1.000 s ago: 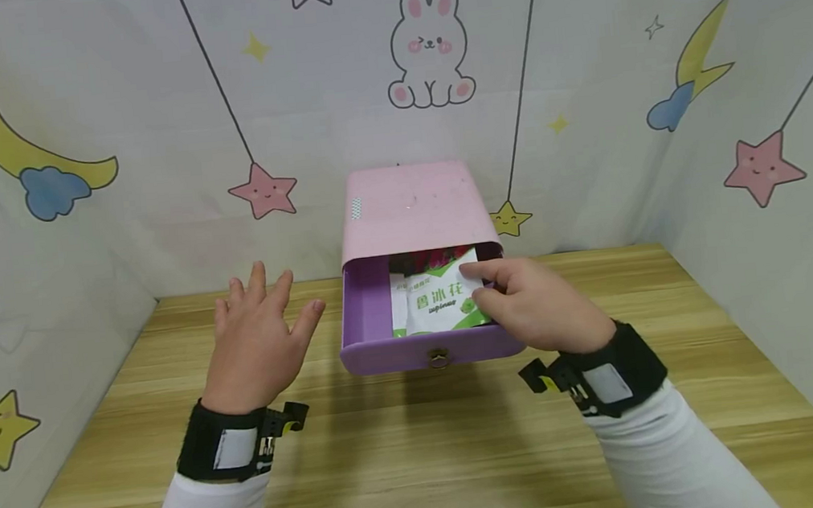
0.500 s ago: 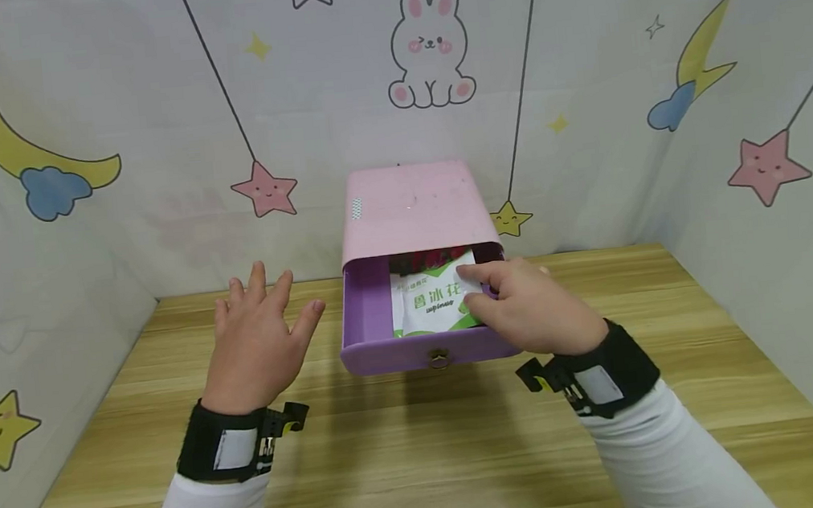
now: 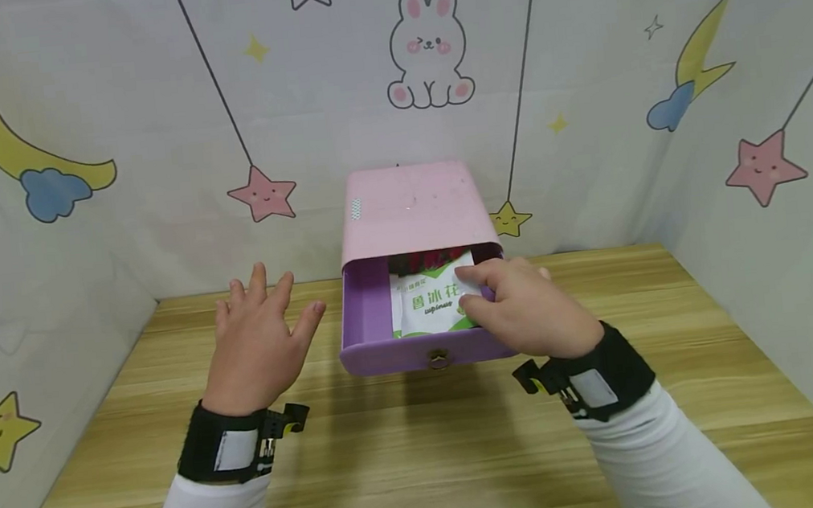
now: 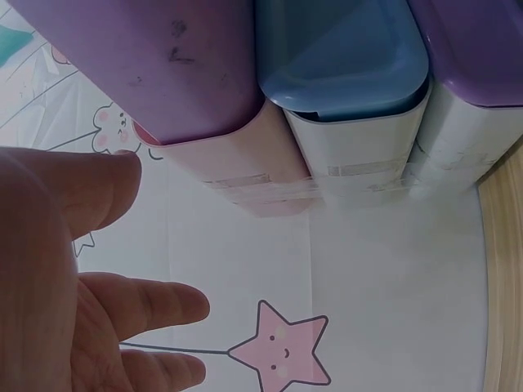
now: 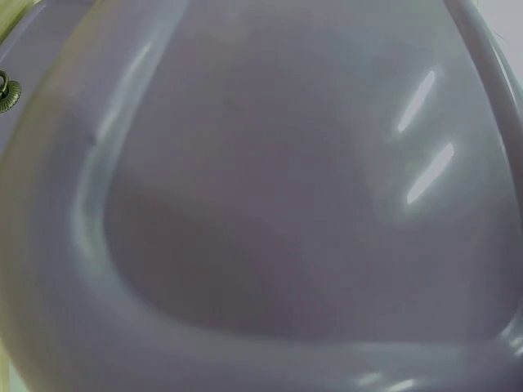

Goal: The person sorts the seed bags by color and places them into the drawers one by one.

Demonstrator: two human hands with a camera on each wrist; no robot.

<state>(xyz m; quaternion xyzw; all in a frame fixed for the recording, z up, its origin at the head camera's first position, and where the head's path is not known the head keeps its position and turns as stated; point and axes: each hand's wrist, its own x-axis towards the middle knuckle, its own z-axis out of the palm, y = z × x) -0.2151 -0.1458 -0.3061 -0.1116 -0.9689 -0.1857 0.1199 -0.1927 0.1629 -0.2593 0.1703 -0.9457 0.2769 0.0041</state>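
Note:
A purple drawer (image 3: 366, 357) with a small round knob (image 3: 438, 358) is pulled out of a pink drawer unit (image 3: 413, 209). In the drawer lies a white and green packet with Chinese lettering (image 3: 430, 316), above what looks like another white packet edge. Something dark and red (image 3: 443, 259) sits behind it. My right hand (image 3: 530, 304) reaches over the drawer's right side, index finger and thumb extended and touching the packet's right part. Its other fingers are mostly hidden. My left hand (image 3: 259, 352) hovers left of the drawer, fingers spread, holding nothing.
The left wrist view shows a blue drawer (image 4: 343, 53) and another purple drawer (image 4: 482, 49) stacked under the pink unit. The drawer's underside (image 5: 286, 204) fills the right wrist view. A wood-grain table (image 3: 425, 462) meets white patterned walls (image 3: 168, 105).
My right hand has shifted slightly left over the drawer, and the white and green packet has slid a little left with it. The left hand has stayed in place.

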